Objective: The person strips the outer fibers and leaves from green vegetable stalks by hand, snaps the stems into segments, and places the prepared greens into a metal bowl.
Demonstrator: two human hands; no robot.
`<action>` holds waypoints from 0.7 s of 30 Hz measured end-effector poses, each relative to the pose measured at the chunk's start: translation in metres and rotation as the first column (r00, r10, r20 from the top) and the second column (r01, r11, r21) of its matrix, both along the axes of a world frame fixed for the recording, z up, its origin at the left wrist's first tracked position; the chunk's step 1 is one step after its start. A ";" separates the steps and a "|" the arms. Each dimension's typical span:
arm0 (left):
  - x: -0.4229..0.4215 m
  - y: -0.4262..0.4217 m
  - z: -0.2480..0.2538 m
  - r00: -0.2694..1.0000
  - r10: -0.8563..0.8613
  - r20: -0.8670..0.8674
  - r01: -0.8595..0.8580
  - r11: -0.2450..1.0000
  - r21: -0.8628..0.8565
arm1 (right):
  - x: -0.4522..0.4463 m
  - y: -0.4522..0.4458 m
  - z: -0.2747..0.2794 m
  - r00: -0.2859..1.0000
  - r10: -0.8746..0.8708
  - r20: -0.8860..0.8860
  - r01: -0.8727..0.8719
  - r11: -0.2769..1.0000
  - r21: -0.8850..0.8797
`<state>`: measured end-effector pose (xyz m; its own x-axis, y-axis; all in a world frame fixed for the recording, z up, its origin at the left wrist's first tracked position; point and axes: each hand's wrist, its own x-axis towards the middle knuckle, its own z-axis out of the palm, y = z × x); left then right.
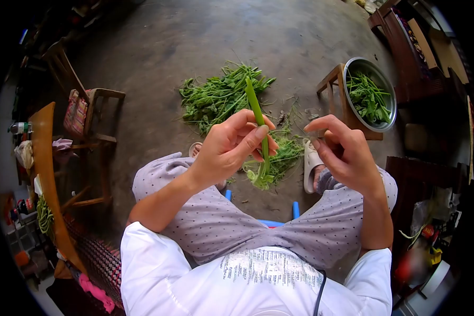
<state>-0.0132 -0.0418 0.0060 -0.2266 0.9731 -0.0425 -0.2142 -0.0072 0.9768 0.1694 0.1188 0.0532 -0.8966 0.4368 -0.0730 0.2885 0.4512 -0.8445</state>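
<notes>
A pile of leafy greens [216,100] is lying on the smooth, stained grey floor [158,52]. To the right of the pile, a round metal basin [371,64] is holding more cut greens [369,97] and resting on a wooden stool [348,117]; beyond that, farther right, a dark wooden cabinet [408,63] is standing. Well to the left of the pile, a wooden chair [104,94] is carrying a patterned fabric cushion [76,113], and past it a long, flat wooden tabletop [52,179] is running along. On the pile's near side, limp, stringy scraps [287,152] are spreading over the floor, and a pale slipper [312,168] is sitting just beside them, partly hemming them in.

Above the pile's near right edge, the left hand [231,139] is holding a green stalk [254,102], its fingertips pressing together and pinching it against the thumb. The stalk is tilting slightly, looking smooth and glossy, with pale crinkled leaf showing at its lower end. To the right of the pile's near side, the right hand [345,152] is hovering apart from the stalk, its index finger and thumb bending with a small gap between them, its other fingers curling.
</notes>
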 end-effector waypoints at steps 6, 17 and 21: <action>0.010 0.000 -0.003 0.994 0.029 -0.105 -0.031 0.999 -0.014 | -0.009 -0.006 0.000 0.994 -0.003 -0.106 -0.002 0.999 -0.046; 0.014 0.007 -0.005 0.676 0.202 -0.709 -0.112 0.979 0.172 | -0.025 -0.016 0.010 0.957 -0.152 -0.246 0.096 0.969 -0.228; 0.012 0.007 -0.009 0.631 0.237 -0.739 -0.107 0.970 0.219 | -0.027 -0.017 0.009 0.963 -0.137 -0.233 0.108 0.985 -0.134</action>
